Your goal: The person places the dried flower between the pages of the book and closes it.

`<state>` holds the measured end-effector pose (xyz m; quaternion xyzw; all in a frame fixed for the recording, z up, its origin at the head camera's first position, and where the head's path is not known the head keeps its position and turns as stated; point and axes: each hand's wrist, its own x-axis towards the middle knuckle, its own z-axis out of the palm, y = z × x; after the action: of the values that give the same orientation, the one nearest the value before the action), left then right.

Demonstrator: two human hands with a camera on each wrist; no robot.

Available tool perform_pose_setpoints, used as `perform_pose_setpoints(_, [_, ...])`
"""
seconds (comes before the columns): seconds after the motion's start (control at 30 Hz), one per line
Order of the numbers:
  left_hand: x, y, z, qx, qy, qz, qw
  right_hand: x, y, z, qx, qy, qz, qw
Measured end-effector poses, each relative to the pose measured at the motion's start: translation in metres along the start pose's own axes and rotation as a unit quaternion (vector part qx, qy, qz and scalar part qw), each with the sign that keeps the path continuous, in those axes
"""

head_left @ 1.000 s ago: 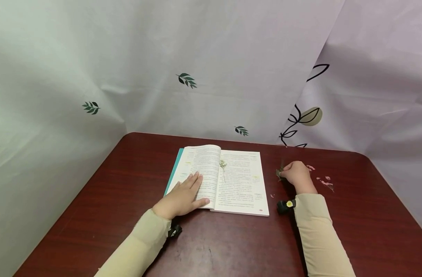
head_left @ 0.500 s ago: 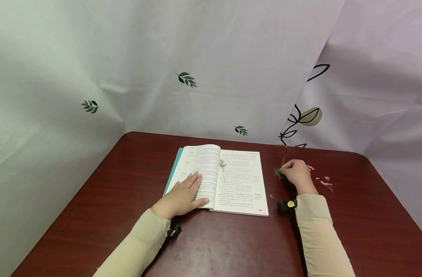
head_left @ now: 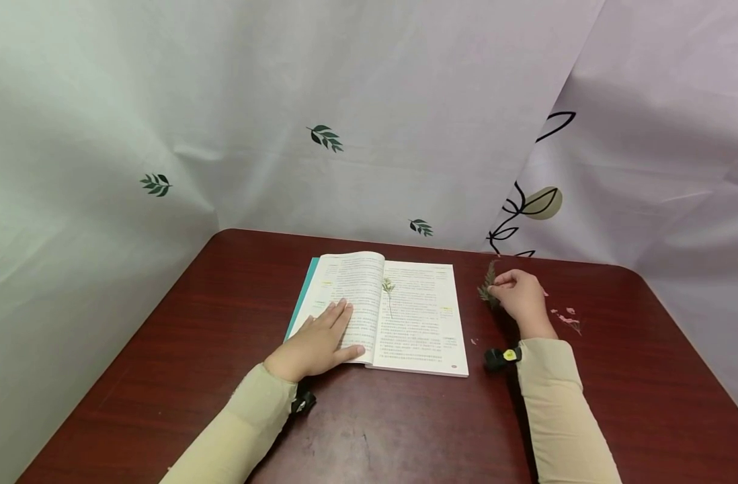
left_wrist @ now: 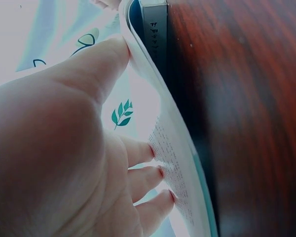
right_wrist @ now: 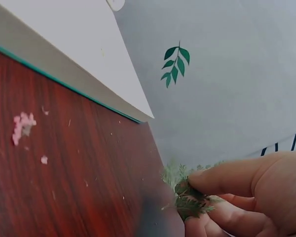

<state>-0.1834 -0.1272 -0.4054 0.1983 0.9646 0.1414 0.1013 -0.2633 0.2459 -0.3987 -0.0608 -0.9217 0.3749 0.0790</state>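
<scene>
An open book point(head_left: 417, 343) with a teal cover edge lies on the dark red table. My left hand point(head_left: 314, 343) rests spread on its left page, fingers straight; the left wrist view shows the fingertips point(left_wrist: 155, 207) against the printed paper. Near the spine, a thin green sprig point(head_left: 388, 288) lies on the right page. Right of the book, my right hand point(head_left: 520, 299) pinches a feathery green fern leaf point(head_left: 488, 281) between thumb and fingers. In the right wrist view the leaf point(right_wrist: 187, 203) is partly hidden by the fingers.
Pink flower bits point(head_left: 567, 317) lie on the table point(head_left: 381, 430) right of the right hand, and a small pink petal point(head_left: 474, 341) beside the book. A pale cloth with leaf prints point(head_left: 369, 134) hangs behind the table's back edge.
My right hand has moved slightly up and away with the fern leaf, and more of the leaf shows. The left hand and the book stay as they were.
</scene>
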Motion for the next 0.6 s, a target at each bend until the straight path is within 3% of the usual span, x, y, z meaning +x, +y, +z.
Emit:
perform_pose_setpoints(0.2, [0.000, -0.001, 0.000, 0.004, -0.002, 0.001, 1.0000, -0.001, -0.005, 0.004, 0.078, -0.006, 0.039, 0.996])
perform_pose_setpoints(0.37, [0.000, 0.000, -0.001, 0.004, -0.006, -0.001, 1.0000, 0.001, -0.009, 0.009, 0.166, -0.024, 0.075, 0.983])
perform_pose_setpoints(0.6, [0.000, 0.000, -0.001, 0.002, -0.009, 0.000, 1.0000, 0.003, -0.013, 0.014, 0.233, -0.044, 0.100, 0.966])
